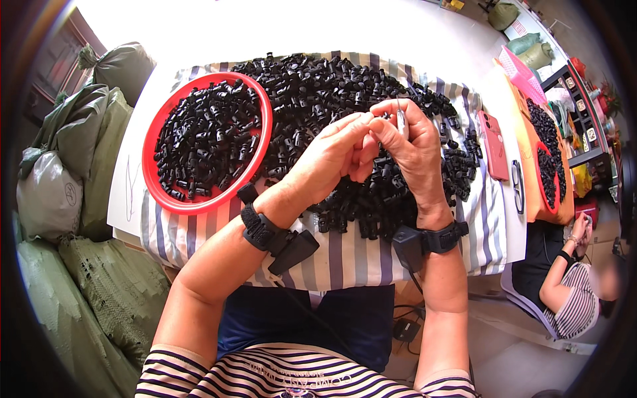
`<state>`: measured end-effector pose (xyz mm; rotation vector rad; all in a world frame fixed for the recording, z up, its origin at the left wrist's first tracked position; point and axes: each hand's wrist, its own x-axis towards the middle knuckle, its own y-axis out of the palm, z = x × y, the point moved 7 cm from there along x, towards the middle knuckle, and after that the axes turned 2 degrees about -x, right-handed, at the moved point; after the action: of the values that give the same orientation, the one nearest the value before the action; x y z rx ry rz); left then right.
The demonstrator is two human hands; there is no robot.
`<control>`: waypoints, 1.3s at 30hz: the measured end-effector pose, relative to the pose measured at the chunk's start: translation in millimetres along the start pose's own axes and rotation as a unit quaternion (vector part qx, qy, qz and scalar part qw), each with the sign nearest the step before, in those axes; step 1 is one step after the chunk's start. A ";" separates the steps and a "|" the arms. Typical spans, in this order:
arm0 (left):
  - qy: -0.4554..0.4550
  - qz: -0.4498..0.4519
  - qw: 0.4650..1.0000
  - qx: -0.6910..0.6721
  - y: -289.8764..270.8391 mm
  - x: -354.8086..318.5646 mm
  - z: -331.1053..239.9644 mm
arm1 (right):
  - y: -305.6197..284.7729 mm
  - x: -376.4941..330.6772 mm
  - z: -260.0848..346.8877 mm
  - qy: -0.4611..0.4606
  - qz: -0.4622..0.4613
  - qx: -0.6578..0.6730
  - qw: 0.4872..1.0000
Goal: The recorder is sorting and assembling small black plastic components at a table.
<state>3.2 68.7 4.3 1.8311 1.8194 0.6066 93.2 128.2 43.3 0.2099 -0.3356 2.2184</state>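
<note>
Left hand (332,156) and right hand (408,142) meet fingertip to fingertip above the heap of black plastic parts (371,113), pinching one small part (379,117) between them. The right hand also clamps a thin metal tool (401,123). A red bowl (151,176) of parts sits left on the striped surface (345,255)
</note>
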 end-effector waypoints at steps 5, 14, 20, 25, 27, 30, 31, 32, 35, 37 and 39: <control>0.002 0.001 1.000 -0.008 -4.3 0.8 2.9 | 1.1 -1.0 -1.5 0.023 -0.024 0.027 0.999; 0.082 -0.045 0.995 -0.033 -7.2 -1.6 -12.3 | -4.7 -1.2 6.7 0.013 -0.051 -0.019 0.998; 0.374 -0.135 0.915 -0.069 -29.3 -31.5 -80.2 | -21.8 0.1 13.8 -0.018 -0.096 -0.163 0.982; 0.305 -0.120 0.944 -0.029 -31.0 -18.8 -64.4 | -9.9 -0.4 1.4 -0.047 -0.023 -0.428 0.902; 0.253 -0.124 0.959 -0.030 -30.0 -11.1 -50.4 | -3.2 -0.8 -2.1 -0.024 0.020 -0.495 0.868; 0.209 -0.124 0.970 -0.019 -30.2 -4.8 -38.5 | 6.2 -1.1 -8.6 -0.048 0.028 -0.540 0.840; 0.190 -0.129 0.973 -0.005 -30.7 -4.2 -35.3 | 6.4 -1.4 -10.0 -0.043 0.018 -0.547 0.836; 0.172 -0.134 0.976 0.009 -31.4 -3.4 -32.2 | 7.2 -0.8 -11.1 -0.044 0.018 -0.546 0.837; 0.156 -0.124 0.980 -0.001 -30.1 -2.2 -27.6 | 7.0 -1.0 -12.0 -0.046 0.003 -0.561 0.826; 0.147 -0.116 0.982 0.004 -25.8 -0.6 -25.8 | 7.4 -0.4 -12.1 -0.048 0.007 -0.573 0.818; 0.124 -0.136 0.982 0.042 -24.7 -1.3 -23.7 | 2.7 0.7 -7.3 -0.035 -0.010 -0.534 0.845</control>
<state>-30.9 68.0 7.6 1.5741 2.2420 0.6877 90.4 129.4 36.0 -0.3155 -1.5152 1.6904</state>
